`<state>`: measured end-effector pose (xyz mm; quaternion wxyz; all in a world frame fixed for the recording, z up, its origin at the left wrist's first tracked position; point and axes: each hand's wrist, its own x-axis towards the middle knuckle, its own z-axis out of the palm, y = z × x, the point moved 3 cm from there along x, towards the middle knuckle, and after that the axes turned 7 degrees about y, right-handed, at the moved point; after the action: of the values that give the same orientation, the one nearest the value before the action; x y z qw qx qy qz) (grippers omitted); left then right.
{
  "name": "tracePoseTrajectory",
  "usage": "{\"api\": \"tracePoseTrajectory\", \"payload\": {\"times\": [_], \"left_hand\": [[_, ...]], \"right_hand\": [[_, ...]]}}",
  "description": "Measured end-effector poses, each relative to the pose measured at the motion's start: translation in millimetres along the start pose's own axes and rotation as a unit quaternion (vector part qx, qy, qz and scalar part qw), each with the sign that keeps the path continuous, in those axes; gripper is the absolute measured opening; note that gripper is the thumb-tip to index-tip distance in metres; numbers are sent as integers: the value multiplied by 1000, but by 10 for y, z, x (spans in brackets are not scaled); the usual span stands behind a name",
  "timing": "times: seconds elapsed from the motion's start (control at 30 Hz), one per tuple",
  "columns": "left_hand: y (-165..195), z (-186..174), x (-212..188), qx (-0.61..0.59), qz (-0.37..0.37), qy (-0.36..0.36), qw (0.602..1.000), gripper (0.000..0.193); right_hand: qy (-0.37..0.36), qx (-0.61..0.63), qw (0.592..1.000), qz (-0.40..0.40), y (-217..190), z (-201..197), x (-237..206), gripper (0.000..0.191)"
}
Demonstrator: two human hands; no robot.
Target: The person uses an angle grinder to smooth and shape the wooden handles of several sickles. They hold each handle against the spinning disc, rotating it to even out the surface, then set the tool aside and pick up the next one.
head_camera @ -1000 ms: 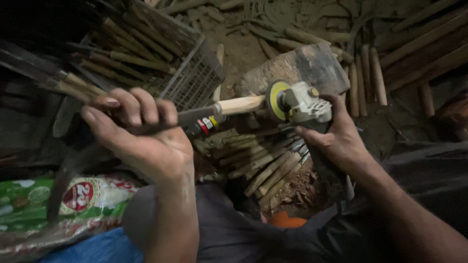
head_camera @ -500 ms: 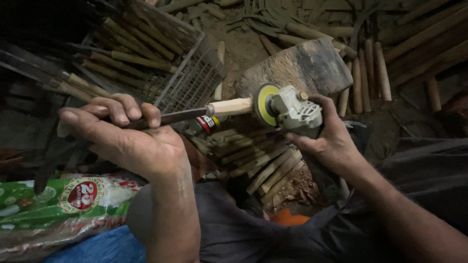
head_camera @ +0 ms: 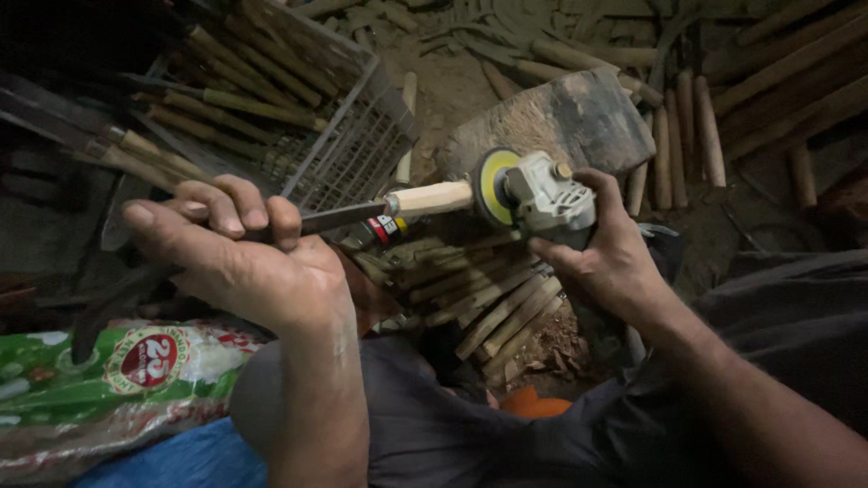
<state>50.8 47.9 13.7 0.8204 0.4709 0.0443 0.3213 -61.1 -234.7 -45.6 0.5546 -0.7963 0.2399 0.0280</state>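
Note:
My left hand (head_camera: 240, 248) grips the metal blade (head_camera: 339, 218) of a tool, holding it level. The tool's pale wooden handle (head_camera: 432, 198) points right, and its end touches the yellow sanding disc (head_camera: 491, 185) of a grey angle grinder (head_camera: 547, 201). My right hand (head_camera: 610, 258) is wrapped around the grinder body from below and behind. Under the handle lies a pile of several similar wooden handles (head_camera: 479, 294) between my knees.
A grey wire crate (head_camera: 348, 149) at upper left holds several handled blades. A worn wooden block (head_camera: 565, 117) sits behind the grinder. Round wooden sticks (head_camera: 687, 126) lie on the dirt floor at upper right. A green printed sack (head_camera: 99, 375) lies at lower left.
Both hands and the grinder have shifted slightly left and down in view. The handle end stays against the disc throughout.

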Motion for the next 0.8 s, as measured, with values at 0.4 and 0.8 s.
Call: {"api": "tracePoseTrajectory", "payload": {"times": [0.4,0.8], "left_hand": [[-58,-71,56,-7,-13,-6,1000,53],[-110,-97,81,-57,-3,-29,998,39]], "right_hand": [[-2,26,999,22,179,-15,29,89],[-28,19,999,-18,118,-24,-20,89]]}}
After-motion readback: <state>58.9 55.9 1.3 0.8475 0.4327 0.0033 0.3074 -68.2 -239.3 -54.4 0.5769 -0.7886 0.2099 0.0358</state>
